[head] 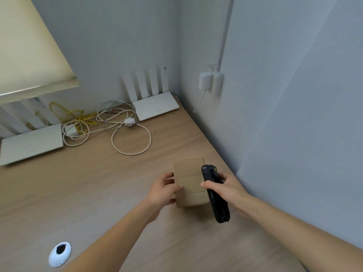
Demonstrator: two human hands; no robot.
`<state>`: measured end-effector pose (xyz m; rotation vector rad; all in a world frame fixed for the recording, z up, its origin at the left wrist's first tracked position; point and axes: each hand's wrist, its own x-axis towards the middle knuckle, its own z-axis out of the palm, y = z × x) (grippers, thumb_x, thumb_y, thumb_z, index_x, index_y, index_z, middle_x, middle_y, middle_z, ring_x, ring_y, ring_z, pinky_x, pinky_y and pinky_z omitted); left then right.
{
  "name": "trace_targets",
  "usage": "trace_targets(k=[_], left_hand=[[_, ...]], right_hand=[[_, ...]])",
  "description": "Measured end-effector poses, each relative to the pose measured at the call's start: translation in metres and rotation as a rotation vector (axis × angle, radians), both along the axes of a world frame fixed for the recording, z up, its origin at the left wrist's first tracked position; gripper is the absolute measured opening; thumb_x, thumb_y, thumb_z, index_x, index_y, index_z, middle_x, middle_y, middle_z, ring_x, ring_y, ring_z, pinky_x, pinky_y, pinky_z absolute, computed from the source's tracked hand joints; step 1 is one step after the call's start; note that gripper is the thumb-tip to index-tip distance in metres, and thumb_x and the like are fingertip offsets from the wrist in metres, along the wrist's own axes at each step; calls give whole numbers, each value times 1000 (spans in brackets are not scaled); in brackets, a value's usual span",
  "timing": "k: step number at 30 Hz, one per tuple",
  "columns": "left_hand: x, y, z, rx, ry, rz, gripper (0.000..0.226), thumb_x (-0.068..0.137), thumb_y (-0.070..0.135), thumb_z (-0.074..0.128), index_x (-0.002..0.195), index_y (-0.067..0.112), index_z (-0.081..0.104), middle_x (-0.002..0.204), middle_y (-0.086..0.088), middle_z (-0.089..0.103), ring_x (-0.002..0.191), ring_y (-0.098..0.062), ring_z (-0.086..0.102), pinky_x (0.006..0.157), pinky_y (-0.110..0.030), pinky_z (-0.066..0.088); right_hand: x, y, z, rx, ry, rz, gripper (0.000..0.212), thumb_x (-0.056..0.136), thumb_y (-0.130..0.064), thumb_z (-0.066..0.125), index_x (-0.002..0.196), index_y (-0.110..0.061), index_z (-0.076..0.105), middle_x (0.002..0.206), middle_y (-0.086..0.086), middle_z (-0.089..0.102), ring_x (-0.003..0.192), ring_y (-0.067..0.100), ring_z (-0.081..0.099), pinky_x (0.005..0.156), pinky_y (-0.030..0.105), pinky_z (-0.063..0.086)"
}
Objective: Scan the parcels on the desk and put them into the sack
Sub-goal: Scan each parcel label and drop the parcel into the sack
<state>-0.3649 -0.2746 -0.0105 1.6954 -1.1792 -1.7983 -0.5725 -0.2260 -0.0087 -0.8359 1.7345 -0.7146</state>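
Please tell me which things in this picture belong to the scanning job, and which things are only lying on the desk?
Job:
- cardboard parcel, held by the left hand
- black scanner, gripped by the right hand

Lying about:
- two white routers
- white cables
- yellow cable
- cable grommet

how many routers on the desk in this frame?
2. One router sits at the back of the desk by the wall corner; the other router is at the far left edge, partly cut off. More may lie out of view.
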Motion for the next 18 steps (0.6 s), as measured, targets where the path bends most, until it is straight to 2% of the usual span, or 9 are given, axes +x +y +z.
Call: trace_targets(k=[2, 4, 6, 9, 12, 14, 16, 18], left_hand=[[-1, 5, 15, -8, 43, 65, 28, 96, 16, 64, 122, 19, 54, 120, -1, 63, 104, -22, 63, 83, -38, 55], [-2, 12, 32, -46, 68, 109, 22, 98, 25, 62, 117, 17, 54, 115, -1, 63, 102, -22, 63, 81, -37, 54], [0, 21, 52, -84, 83, 128, 29, 100, 37, 58, 117, 15, 55, 113, 2, 62, 103, -22, 62, 84, -38, 54], [7, 39, 85, -125, 101, 137, 35, 99, 49, 52, 118, 20, 56, 114, 6, 61, 104, -22, 62, 98, -45, 52], [17, 66, 125, -157, 142, 114, 27, 101, 48, 49, 118, 28, 55, 111, 10, 61, 112, -22, 59, 105, -45, 46], [27, 89, 156, -175, 166, 104, 19, 102, 47, 48, 112, 32, 53, 106, 12, 59, 110, -19, 56, 106, -44, 42], [39, 113, 185, -239, 170, 83, 19, 101, 47, 50, 108, 31, 58, 105, 12, 62, 104, -16, 57, 104, -43, 43], [55, 139, 212, -336, 162, 48, 16, 100, 37, 58, 110, 26, 63, 109, 4, 67, 100, -12, 59, 96, -38, 47]], right_hand=[[-1, 4, 12, -20, -15, -22, 52, 80, -40, 85, 124, -21, 62, 110, -6, 70, 98, 9, 67, 72, 22, 49], [-2, 9, 27, -45, -25, -31, 54, 77, -47, 84, 120, -20, 66, 106, -3, 74, 99, 14, 70, 78, 28, 52], [-1, 17, 45, -69, -34, -34, 61, 68, -54, 84, 116, -20, 69, 104, 0, 76, 100, 17, 72, 83, 32, 53], [3, 38, 85, -114, -26, -31, 43, 77, -45, 83, 109, -18, 71, 103, 2, 76, 98, 18, 72, 80, 30, 51], [13, 70, 129, -166, -11, -23, 36, 80, -40, 84, 106, -18, 73, 101, 4, 77, 95, 19, 72, 76, 29, 50], [22, 96, 159, -205, -8, -11, 42, 72, -43, 86, 105, -19, 74, 100, 4, 78, 95, 19, 73, 76, 28, 50], [34, 124, 190, -245, -12, -6, 53, 60, -49, 84, 104, -20, 76, 99, 3, 78, 97, 20, 73, 79, 29, 50], [48, 154, 222, -282, -21, 5, 56, 55, -51, 84, 102, -20, 76, 96, 2, 78, 93, 18, 72, 80, 30, 52]])
